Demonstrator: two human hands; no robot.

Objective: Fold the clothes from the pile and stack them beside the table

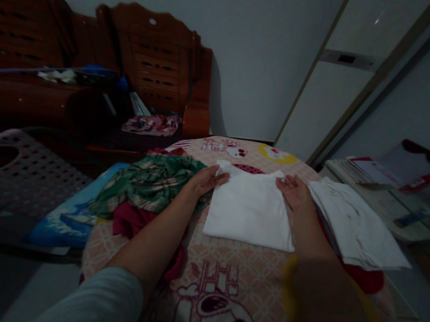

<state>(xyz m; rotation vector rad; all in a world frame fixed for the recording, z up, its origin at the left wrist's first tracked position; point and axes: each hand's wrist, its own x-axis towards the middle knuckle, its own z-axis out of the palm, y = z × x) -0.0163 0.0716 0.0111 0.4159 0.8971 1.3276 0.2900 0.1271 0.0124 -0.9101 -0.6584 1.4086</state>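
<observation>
A folded white shirt (251,211), its neckline on the far side, lies in front of me on a round surface covered with a pink patterned cloth (219,255). My left hand (207,180) pinches its far left corner between thumb and fingers. The far right corner is gripped by my right hand (294,192) in the same way. Beside my left forearm is a crumpled green plaid garment (158,179), with a dark red cloth (127,218) partly under it. To the right of my right hand lies a stack of folded white clothing (357,223).
Carved wooden chairs (149,62) stand against the back wall, one with a pink patterned cloth (153,124) on its seat. A woven plastic basket (32,169) and a blue printed bag (70,213) are at left. Papers (374,171) rest on a cabinet at right.
</observation>
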